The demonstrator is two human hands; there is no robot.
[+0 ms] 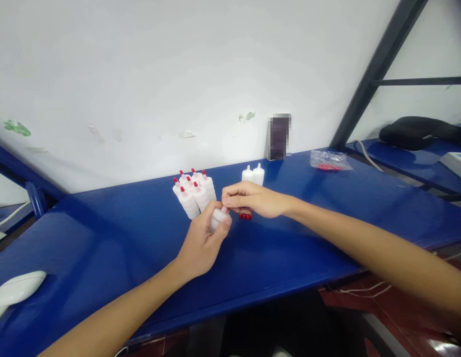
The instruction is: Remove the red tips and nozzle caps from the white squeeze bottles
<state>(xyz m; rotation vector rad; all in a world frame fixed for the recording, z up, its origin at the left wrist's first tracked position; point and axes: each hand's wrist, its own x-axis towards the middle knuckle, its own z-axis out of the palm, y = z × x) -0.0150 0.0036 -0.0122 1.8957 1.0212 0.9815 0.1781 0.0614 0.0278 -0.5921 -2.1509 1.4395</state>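
Glossy blue table [141,248]: small white plastic bottle [216,218], clasped in left hand [201,244]; its tapered nozzle [225,209] pinched by right hand [258,199]

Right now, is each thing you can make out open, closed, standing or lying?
Held bottle: tilted, cap hard to tell.
Left hand: closed around held bottle.
Right hand: pinching at its tip.
Seven red-capped bottles: standing, closed.
Two white bottles: standing, uncapped.
Loose red caps: lying on table.
Clear bag: lying, opening unclear.
Phone: leaning upright against wall.
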